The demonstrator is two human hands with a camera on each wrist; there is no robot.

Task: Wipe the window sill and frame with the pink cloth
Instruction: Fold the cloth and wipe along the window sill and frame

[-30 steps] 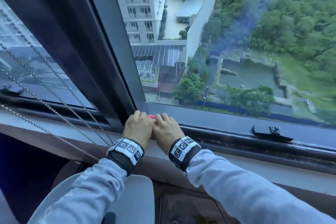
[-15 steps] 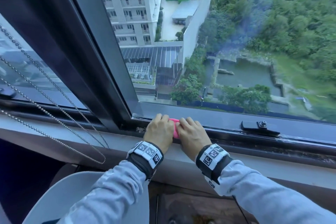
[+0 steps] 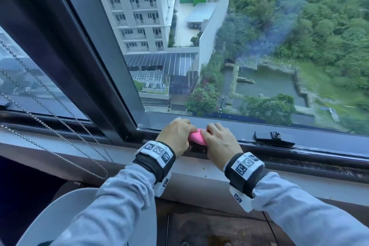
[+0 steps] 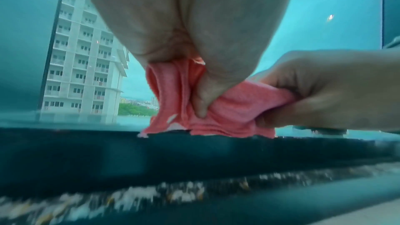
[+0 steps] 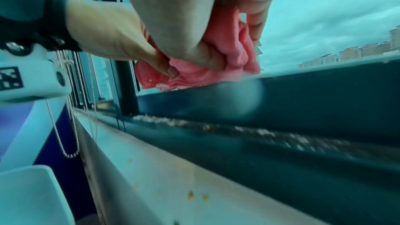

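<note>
Two hands meet low in the middle of the head view. One pink cloth (image 3: 197, 137) is bunched up between them. The left hand (image 3: 175, 136) holds its left end, and the right hand (image 3: 219, 144) holds its right end. In the left wrist view the left thumb pushes into the folds of the cloth (image 4: 218, 109) while the other fingers curl over the top. The right hand's fingers (image 4: 324, 98) pinch the far end tight. The bottom edge of the cloth touches the top of the dark window frame (image 4: 194, 153).

Crumbs and bits of dirt (image 5: 216, 126) lie in one long line in the groove of the frame. A few yellow specks sit on the pale window sill (image 5: 173, 186) just below.

One black latch (image 3: 273, 137) sits on the frame, to the right of the hands. Bead chains (image 3: 60, 126) hang in loops at the left of the picture; I cannot count them for sure. One white chair back (image 3: 56, 215) shows at the lower left. Each wrist wears one band (image 3: 155, 154) with black-and-white square marks, so two bands.
</note>
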